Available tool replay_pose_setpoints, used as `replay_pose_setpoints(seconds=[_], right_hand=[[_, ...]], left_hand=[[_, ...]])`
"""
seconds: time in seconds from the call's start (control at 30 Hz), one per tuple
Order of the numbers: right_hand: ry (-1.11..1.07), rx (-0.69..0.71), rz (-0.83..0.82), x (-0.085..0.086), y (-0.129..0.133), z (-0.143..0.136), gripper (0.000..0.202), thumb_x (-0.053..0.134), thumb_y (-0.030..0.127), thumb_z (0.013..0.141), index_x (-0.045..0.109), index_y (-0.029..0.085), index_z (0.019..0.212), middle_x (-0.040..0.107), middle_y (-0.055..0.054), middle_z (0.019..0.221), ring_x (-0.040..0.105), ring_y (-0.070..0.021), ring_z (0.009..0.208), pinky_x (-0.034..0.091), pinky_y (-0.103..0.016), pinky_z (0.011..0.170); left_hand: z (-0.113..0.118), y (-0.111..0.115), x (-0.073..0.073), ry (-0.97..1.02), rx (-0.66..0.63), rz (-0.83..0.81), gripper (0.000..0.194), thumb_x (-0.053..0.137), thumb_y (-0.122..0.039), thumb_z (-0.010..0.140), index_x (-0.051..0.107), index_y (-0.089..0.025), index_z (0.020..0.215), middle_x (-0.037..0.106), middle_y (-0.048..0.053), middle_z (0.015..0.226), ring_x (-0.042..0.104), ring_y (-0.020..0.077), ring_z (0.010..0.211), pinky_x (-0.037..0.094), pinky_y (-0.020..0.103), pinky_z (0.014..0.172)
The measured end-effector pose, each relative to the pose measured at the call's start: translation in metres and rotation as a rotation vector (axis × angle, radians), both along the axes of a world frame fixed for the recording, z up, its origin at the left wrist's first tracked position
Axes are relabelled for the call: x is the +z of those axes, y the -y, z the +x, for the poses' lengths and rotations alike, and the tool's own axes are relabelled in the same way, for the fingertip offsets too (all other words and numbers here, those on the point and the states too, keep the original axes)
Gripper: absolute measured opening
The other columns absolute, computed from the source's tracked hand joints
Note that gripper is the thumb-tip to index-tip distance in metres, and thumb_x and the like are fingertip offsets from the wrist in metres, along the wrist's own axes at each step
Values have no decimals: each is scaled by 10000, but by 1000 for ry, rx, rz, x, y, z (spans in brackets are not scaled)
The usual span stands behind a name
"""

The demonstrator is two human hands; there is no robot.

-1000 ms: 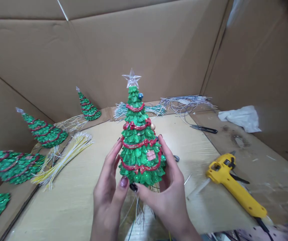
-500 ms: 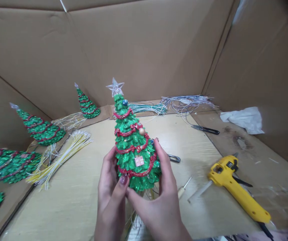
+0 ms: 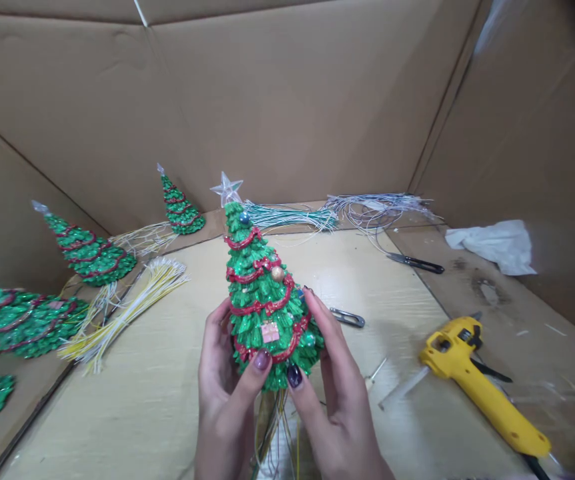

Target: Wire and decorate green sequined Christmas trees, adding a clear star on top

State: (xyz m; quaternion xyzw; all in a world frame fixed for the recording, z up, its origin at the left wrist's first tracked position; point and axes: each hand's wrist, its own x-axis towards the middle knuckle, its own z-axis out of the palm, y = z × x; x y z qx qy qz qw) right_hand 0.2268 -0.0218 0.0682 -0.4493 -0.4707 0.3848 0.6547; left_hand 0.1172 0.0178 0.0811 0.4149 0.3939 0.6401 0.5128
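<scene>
Between both hands I hold a small green Christmas tree figurine (image 3: 257,290), tilted slightly left, with red garlands, small baubles, a pink gift and a clear star (image 3: 227,189) on top. My left hand (image 3: 230,387) wraps the lower left side, its thumb on the front near the bottom garland. On the lower right, my right hand (image 3: 335,390) grips with its thumb on the front edge and fingers around the side. Thin wires (image 3: 280,427) hang beneath the tree's base. The tree's back and underside are hidden.
Several similar trees (image 3: 92,257) stand or lean at the left. Yellow-white wires (image 3: 127,310) lie beside them; green wires (image 3: 287,217) are at the back. On the right are a yellow glue gun (image 3: 487,387), black snips (image 3: 415,263), white tissue (image 3: 492,245) and a thin pointed tool (image 3: 376,373).
The tree is slightly lower and its star has dropped in view. My right thumb has moved from below the base up onto the tree's front. The view has shifted slightly.
</scene>
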Motion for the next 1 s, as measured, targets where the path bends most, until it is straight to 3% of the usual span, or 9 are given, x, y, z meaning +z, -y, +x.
replay_pose_setpoints(seconds=[0.27, 0.47, 0.73, 1.0], right_hand=[[7, -69, 43, -5, -3, -3, 609, 646, 284, 927, 463, 385, 1498, 415, 25, 1599, 286, -317, 1524, 224, -581, 1261], [143, -72, 91, -6, -4, -1, 650, 590, 267, 946, 373, 396, 1546, 389, 24, 1613, 302, -319, 1513, 264, -567, 1245], [83, -9, 40, -4, -3, 0, 620, 591, 266, 964, 391, 401, 1535, 356, 31, 1633, 285, -312, 1523, 239, -579, 1259], [19, 65, 45, -2, 0, 6, 550, 560, 425, 994, 424, 392, 1525, 392, 7, 1623, 322, -326, 1516, 278, -587, 1244]], left_hand=[[-1, 3, -5, -57, 36, 49, 623, 850, -343, 759, 590, -320, 1324, 647, 104, 1319, 694, 345, 1153, 658, 389, 857], [4, 8, -2, -60, 88, 41, 602, 848, -331, 763, 597, -306, 1311, 663, 86, 1288, 704, 305, 1131, 651, 338, 860], [5, 8, -3, -57, 109, 7, 616, 845, -334, 763, 589, -318, 1324, 634, 86, 1344, 699, 311, 1130, 647, 350, 848], [6, 11, 2, -43, 158, -9, 655, 884, -346, 713, 607, -303, 1305, 617, 72, 1358, 659, 311, 1189, 611, 330, 889]])
